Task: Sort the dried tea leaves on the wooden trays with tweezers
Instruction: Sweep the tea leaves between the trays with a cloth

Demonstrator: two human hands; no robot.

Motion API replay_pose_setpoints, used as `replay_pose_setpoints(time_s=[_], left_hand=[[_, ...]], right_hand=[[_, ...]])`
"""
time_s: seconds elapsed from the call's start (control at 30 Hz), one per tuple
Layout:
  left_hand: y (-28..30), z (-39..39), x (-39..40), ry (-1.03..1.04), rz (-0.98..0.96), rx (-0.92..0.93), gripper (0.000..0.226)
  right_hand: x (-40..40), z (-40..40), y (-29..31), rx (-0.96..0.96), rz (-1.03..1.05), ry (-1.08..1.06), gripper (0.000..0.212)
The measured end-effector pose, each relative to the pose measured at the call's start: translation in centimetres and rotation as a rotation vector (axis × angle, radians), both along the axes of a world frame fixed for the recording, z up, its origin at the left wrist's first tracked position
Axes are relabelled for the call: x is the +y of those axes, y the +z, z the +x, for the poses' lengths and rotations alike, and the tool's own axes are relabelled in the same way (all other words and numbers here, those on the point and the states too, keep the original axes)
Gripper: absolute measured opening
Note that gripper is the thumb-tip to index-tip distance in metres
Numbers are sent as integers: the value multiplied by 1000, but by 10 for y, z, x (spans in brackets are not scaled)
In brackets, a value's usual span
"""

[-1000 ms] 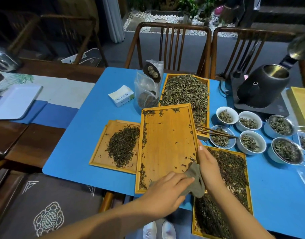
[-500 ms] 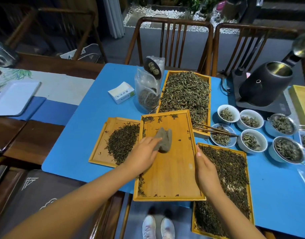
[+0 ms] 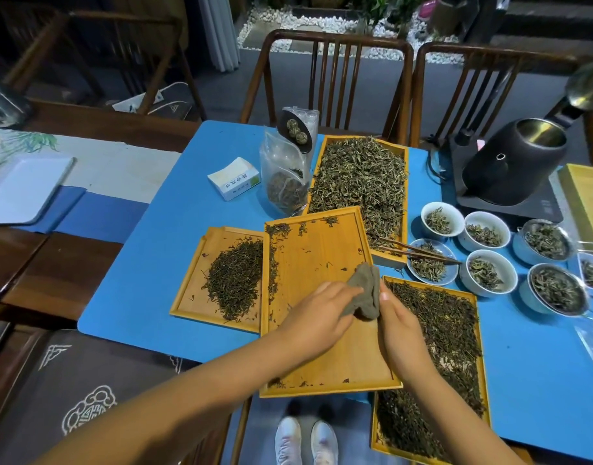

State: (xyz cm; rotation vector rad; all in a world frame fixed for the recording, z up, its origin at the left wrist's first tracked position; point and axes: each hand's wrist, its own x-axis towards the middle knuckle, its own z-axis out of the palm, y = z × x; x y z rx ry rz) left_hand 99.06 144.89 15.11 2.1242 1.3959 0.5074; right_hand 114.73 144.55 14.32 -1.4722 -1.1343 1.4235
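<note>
Left hand point(image 3: 316, 315) grips crumpled grey-brown cloth point(image 3: 365, 292) on near-bare rectangular wooden tray point(image 3: 322, 250); right hand point(image 3: 400, 333) grips tray's right edge.

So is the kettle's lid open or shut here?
Open. The black kettle shows its bare metal interior from above, and its lid stands swung up behind it at the right edge of the frame.

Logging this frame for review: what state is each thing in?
Middle tray: nearly bare, tilted over neighbours.
Cloth: bunched, on middle tray.
Left hand: holds cloth.
Right hand: on tray's right edge.
Tweezers: unused, across a bowl.
Kettle: lid open.
</note>
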Motion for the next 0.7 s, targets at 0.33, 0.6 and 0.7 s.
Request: replay_pose_setpoints(time_s=[0.33, 0.6, 0.7], left_hand=[[-16, -5, 45, 177, 24, 24, 47], [-23, -33, 61, 270, -28, 118, 47], [-29, -46, 55, 298, -64, 150, 46]], right_hand=[[-14, -5, -5, -85, -25, 20, 40], [-22, -3, -14, -96, -30, 33, 42], [-22, 0, -13, -113, -26, 9, 42]])
